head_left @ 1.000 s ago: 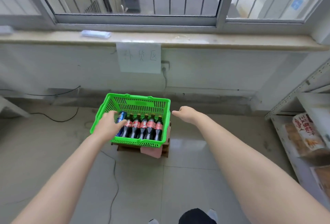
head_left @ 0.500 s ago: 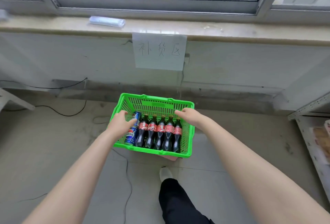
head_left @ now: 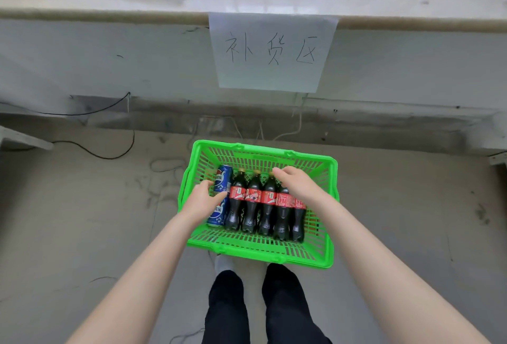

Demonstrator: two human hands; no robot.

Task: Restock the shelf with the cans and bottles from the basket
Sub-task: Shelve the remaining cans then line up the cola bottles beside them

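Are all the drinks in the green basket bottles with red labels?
No: besides the cola bottles with red labels, two blue cans lie at the left end of the green basket.

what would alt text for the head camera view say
Seen from above, a person's left hand and right hand reach into a green basket on the floor holding five cola bottles lying side by side and two blue cans at the left. A handwritten paper sign hangs on the wall behind.
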